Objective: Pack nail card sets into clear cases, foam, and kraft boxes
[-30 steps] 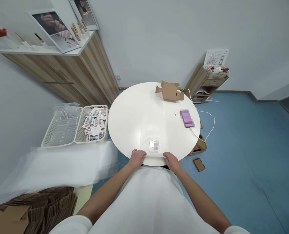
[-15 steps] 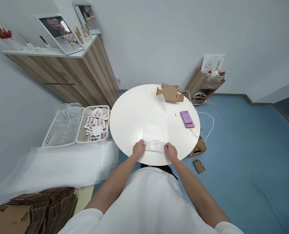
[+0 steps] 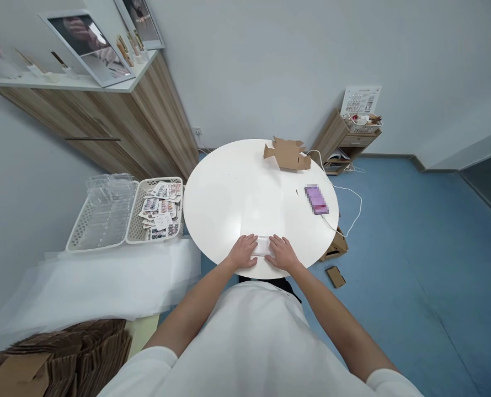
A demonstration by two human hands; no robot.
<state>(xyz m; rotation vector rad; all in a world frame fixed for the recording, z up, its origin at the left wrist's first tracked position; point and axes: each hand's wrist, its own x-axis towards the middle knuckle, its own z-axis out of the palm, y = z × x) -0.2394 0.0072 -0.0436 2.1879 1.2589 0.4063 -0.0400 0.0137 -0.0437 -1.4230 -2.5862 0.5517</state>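
A small packet wrapped in translucent white packing sheet [image 3: 262, 246] lies near the front edge of the round white table [image 3: 212, 193]. The rest of the sheet [image 3: 262, 207] stretches away from me across the tabletop, hard to tell from the white surface. My left hand [image 3: 243, 252] rests over the packet's left end, fingers stretched along the far side and thumb apart on the near side. Over the right end, my right hand [image 3: 282, 253] lies the same way, fingers spread. Between the hands the packet's middle shows; its ends are hidden beneath them.
An unfolded brown cardboard box [image 3: 287, 154] lies at the table's back. A blurred purple phone-like item [image 3: 316, 199] with a white cable [image 3: 355, 220] is at right. Left stand baskets of clear cases [image 3: 105, 215] and printed cards [image 3: 163, 207], white sheets [image 3: 105, 281] and stacked cardboard [image 3: 75, 353].
My hands have moved inward from the sheet's outer edges onto the packet. Their pinched fingers have spread out flat. The camera view has shifted slightly.
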